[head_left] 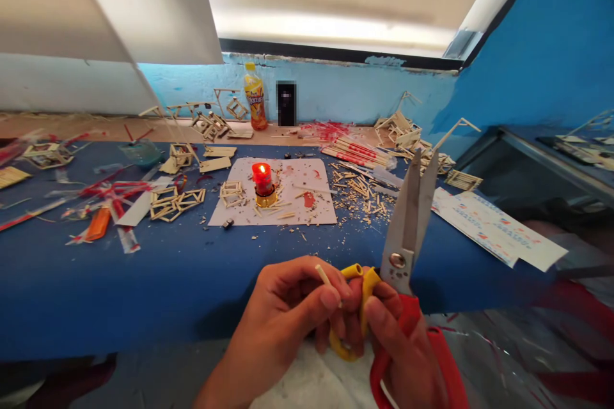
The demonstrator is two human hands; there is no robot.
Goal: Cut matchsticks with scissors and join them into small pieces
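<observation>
My left hand (288, 313) pinches a short wooden stick (323, 275) between thumb and fingers. Close beside it, my right hand (403, 345) has its fingers closed round a bent yellow tube (367, 297). The same hand carries red-handled scissors (397, 260), their blades pointing up and slightly apart. Another part of the yellow tube curves below and behind the fingers, partly hidden. Beyond the hands, a lit red candle (262, 177) stands in a gold-coloured holder (265, 197) on a white sheet (225, 215).
Cut stick pieces (367, 195) lie right of the sheet, near red-and-white packets (357, 152). Stick frames (177, 203) and an orange lighter (98, 224) are at left. A bottle (255, 99) stands by the wall. Printed paper strips (499, 227) lie at right.
</observation>
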